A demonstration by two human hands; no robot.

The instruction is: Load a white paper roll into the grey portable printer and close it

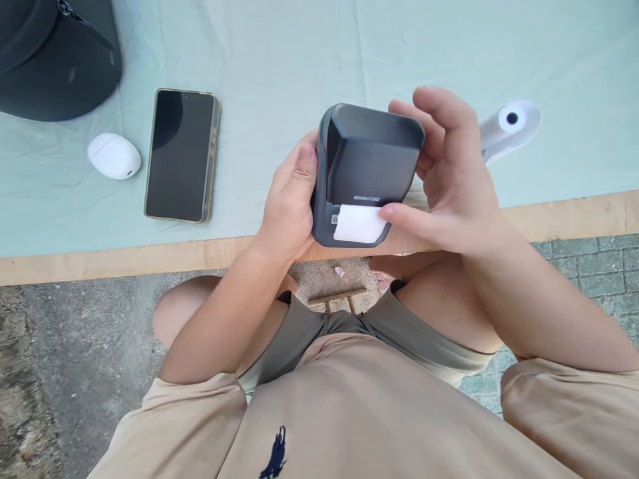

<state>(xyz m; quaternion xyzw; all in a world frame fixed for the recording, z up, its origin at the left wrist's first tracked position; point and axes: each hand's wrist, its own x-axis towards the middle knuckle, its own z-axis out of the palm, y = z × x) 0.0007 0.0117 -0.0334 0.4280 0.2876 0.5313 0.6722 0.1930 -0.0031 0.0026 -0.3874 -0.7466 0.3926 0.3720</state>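
Observation:
A dark grey label printer (374, 169) marked NIIMBOT is held up over the table's front edge, its lid down. From the front slot a short white paper strip (358, 223) hangs out. My left hand (292, 196) wraps the printer's left side, thumb along the edge. On the other side, my right hand (452, 173) has its thumb on the paper strip's right edge, with curled fingers at the printer's right side; some fingertips are partly hidden behind it. Beyond my right hand lies a white paper roll (512, 118) with a loose end, partly covered by the hand.
On the pale green tablecloth (279, 60) lie a phone (180, 156) and a white rounded case (114, 156). A black bag-like item with a zip (60, 63) fills the far left corner. The wooden table edge (124, 261) runs before my lap.

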